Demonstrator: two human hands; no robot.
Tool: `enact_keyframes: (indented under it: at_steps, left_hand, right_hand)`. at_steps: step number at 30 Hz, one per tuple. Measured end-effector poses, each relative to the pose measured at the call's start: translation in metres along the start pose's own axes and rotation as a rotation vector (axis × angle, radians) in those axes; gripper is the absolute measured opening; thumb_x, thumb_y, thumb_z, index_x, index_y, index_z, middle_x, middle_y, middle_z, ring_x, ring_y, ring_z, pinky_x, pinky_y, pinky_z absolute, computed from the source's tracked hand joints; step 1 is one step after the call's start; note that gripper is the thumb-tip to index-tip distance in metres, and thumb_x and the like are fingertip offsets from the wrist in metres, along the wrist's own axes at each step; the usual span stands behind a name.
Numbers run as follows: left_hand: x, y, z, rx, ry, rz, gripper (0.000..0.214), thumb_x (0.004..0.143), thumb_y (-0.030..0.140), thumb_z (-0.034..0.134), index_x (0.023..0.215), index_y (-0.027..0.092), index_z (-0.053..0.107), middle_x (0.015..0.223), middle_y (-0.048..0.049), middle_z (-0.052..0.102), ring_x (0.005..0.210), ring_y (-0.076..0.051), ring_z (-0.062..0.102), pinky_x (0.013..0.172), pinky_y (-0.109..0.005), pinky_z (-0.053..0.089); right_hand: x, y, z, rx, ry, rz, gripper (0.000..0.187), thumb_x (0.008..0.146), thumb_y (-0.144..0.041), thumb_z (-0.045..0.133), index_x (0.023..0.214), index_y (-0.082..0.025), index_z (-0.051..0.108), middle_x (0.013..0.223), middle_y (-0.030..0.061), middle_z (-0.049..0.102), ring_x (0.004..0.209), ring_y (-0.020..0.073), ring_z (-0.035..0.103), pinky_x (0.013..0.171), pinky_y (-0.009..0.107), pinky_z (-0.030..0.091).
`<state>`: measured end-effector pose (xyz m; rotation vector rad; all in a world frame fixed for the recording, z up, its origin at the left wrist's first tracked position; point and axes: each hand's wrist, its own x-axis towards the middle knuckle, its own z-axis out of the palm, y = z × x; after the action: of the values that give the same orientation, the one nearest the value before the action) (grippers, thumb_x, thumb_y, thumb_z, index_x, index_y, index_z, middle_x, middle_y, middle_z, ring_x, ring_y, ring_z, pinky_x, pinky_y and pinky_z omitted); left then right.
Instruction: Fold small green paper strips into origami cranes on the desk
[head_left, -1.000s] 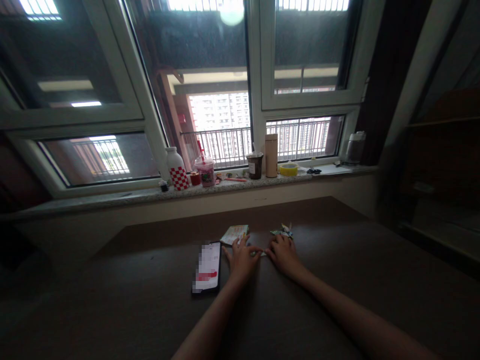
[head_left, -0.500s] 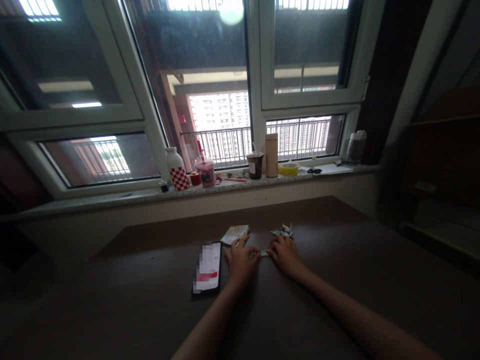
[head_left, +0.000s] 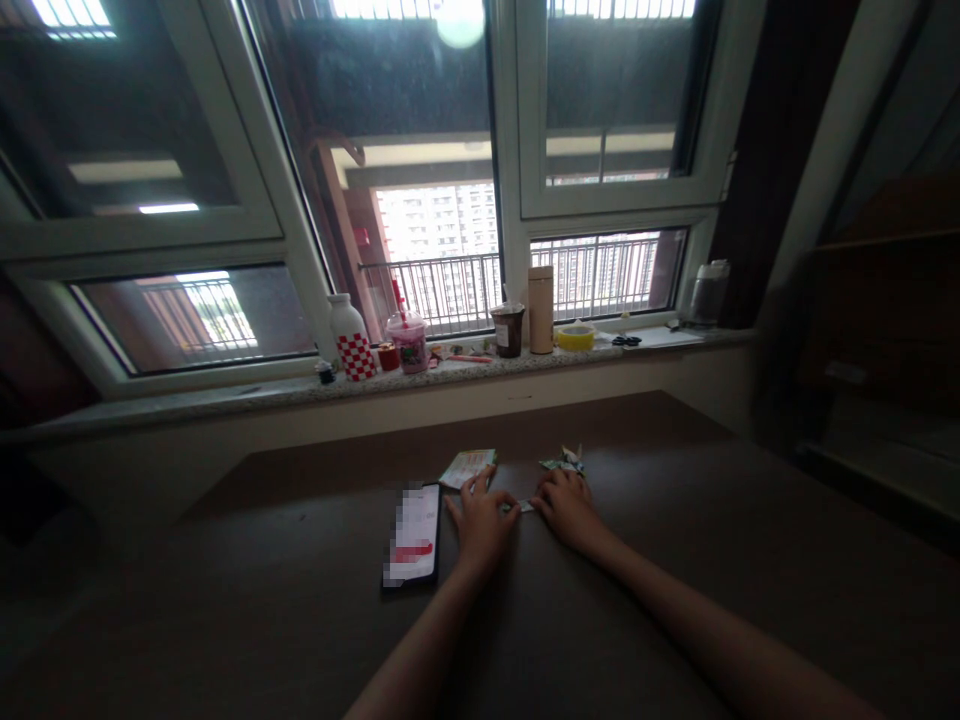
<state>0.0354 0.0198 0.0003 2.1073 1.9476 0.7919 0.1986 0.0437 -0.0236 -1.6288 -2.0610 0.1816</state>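
Between my two hands, low over the dark table, is a small pale strip of what looks like folded paper (head_left: 526, 506). My left hand (head_left: 482, 515) pinches its left end between thumb and finger, the other fingers spread toward a stack of printed paper (head_left: 468, 468). Curled fingers of my right hand (head_left: 568, 507) hold the strip's right end. Just beyond the right hand lies a folded paper piece (head_left: 568, 461) with pointed tips, partly covered by the fingers. To the left of my left hand lies a phone (head_left: 412, 537) with its screen lit.
The brown table (head_left: 315, 620) stands against a wall below a window. Along the sill (head_left: 450, 370) are a checkered bottle (head_left: 352, 340), a pink cup (head_left: 406, 343), a dark cup (head_left: 508, 330), a tan flask (head_left: 541, 310), yellow tape (head_left: 576, 338) and black scissors (head_left: 627, 341).
The whole view has shifted very slightly. Both hands keep their hold on the paper strip, with only slight finger movement.
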Motion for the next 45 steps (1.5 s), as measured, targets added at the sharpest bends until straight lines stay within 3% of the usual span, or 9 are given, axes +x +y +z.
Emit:
enact_keyframes:
  at_steps: [8,14,23,26,32,45]
  left_hand:
    - [0.002,0.0,0.002,-0.034,-0.025,-0.053,0.007,0.08,0.027,0.069,0.08,0.031,0.075,0.151,0.0009,0.043,0.14,-0.034,0.03,0.109,-0.074,0.011]
    - [0.001,0.002,0.004,-0.02,-0.03,0.006,0.033,0.081,0.024,0.065,0.108,0.042,0.071,0.151,0.0024,0.042,0.14,-0.031,0.03,0.111,-0.071,0.012]
    - [0.004,0.007,0.0,0.047,-0.085,0.005,0.017,0.081,0.043,0.065,0.091,0.038,0.077,0.154,0.0024,0.038,0.142,-0.035,0.027,0.11,-0.073,0.003]
    - [0.005,0.006,0.001,0.038,-0.094,-0.003,0.015,0.081,0.043,0.065,0.089,0.038,0.077,0.155,0.0028,0.037,0.143,-0.034,0.026,0.11,-0.074,0.004]
    - [0.008,0.004,0.003,0.019,-0.106,-0.017,0.015,0.081,0.046,0.066,0.088,0.037,0.076,0.156,0.0036,0.035,0.144,-0.033,0.024,0.109,-0.074,0.004]
    - [0.013,0.004,-0.002,0.024,-0.238,-0.038,0.017,0.081,0.039,0.065,0.097,0.037,0.072,0.159,0.0013,0.028,0.147,-0.037,0.016,0.107,-0.075,0.005]
  right_hand:
    - [0.002,0.0,-0.001,0.017,-0.009,0.025,0.018,0.088,-0.035,0.059,0.087,-0.021,0.071,0.118,0.0058,0.063,0.117,0.0278,0.047,0.102,0.043,0.032]
    - [0.003,0.003,0.001,0.049,0.006,0.021,0.019,0.086,-0.037,0.062,0.082,-0.021,0.07,0.115,0.0048,0.064,0.115,0.0264,0.048,0.102,0.042,0.032]
    - [0.002,0.006,0.004,0.121,0.012,0.054,0.019,0.088,-0.033,0.057,0.083,-0.021,0.071,0.114,0.0057,0.064,0.114,0.0249,0.048,0.103,0.042,0.032]
    - [0.004,0.008,0.004,0.15,-0.018,0.067,0.021,0.09,-0.032,0.053,0.087,-0.022,0.071,0.115,0.0055,0.064,0.116,0.0246,0.048,0.105,0.043,0.03]
    - [0.003,0.007,0.001,0.159,-0.011,0.062,0.016,0.081,-0.037,0.066,0.084,-0.022,0.07,0.112,0.0053,0.064,0.115,0.0249,0.049,0.103,0.043,0.031]
    - [0.011,0.014,0.004,0.265,-0.009,0.148,0.01,0.073,-0.024,0.072,0.082,-0.023,0.075,0.108,0.0048,0.067,0.112,0.0245,0.052,0.101,0.039,0.035]
